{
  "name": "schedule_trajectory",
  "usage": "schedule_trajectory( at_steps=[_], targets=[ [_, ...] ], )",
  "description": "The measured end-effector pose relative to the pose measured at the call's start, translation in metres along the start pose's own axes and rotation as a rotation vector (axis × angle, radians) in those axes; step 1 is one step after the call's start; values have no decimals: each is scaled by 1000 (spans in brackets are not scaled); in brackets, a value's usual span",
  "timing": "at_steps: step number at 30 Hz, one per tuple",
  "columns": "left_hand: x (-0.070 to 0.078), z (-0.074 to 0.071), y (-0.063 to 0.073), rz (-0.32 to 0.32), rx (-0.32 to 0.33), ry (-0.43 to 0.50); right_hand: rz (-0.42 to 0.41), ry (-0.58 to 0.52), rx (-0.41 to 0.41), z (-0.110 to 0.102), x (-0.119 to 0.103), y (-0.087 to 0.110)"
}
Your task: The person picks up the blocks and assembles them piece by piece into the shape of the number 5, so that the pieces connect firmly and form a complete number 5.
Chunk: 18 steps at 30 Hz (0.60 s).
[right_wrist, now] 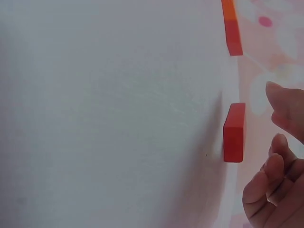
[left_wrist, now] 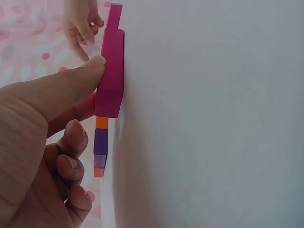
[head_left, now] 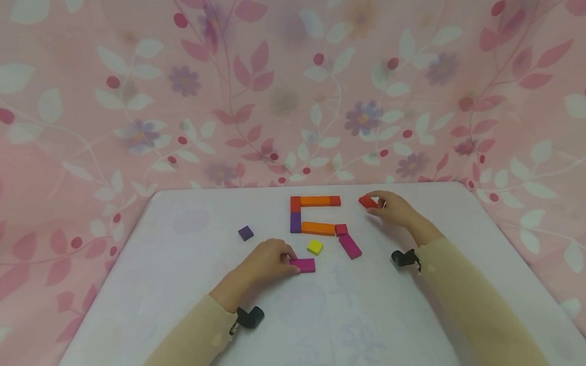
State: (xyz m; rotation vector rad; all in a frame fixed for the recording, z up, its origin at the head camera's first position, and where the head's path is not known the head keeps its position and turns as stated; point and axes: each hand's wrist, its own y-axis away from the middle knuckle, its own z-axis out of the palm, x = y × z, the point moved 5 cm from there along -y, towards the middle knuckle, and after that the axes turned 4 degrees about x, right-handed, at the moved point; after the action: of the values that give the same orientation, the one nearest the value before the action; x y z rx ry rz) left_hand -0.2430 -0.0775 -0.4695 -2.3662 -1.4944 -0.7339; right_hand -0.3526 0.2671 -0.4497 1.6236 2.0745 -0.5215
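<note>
My left hand [head_left: 269, 259] pinches a magenta rectangular block [head_left: 304, 265] between thumb and forefinger, as the left wrist view shows, with the block low at the white tabletop. Its other fingers curl loosely beside it. Toward the far right, my right hand [head_left: 393, 207] hovers by a red rectangular block [head_left: 368, 202]. In the right wrist view that red block [right_wrist: 233, 137] lies on the table, and the relaxed fingers [right_wrist: 275, 164] are a little apart from it. Between the hands lie a yellow square block [head_left: 315, 247] and another magenta block [head_left: 350, 246], set at a slant.
At the back, an upper orange block [head_left: 318, 201], a red block [head_left: 295, 204], a purple block [head_left: 295, 222] and a lower orange block [head_left: 317, 228] form a three-sided outline with small red end pieces. A small dark purple block [head_left: 246, 233] lies to the left. Floral cloth [head_left: 290, 97] hangs behind.
</note>
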Motion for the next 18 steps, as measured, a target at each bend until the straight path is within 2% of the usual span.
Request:
schedule_trajectory(
  at_steps=[5, 10, 18],
  targets=[
    [1, 2, 1, -2, -15, 20, 73, -29, -87, 2, 10, -7],
    [4, 2, 3, 10, -9, 11, 141, -6, -165, 5, 19, -14],
    [6, 3, 5, 10, -23, 27, 145, -19, -241, 5, 20, -21]
  ],
)
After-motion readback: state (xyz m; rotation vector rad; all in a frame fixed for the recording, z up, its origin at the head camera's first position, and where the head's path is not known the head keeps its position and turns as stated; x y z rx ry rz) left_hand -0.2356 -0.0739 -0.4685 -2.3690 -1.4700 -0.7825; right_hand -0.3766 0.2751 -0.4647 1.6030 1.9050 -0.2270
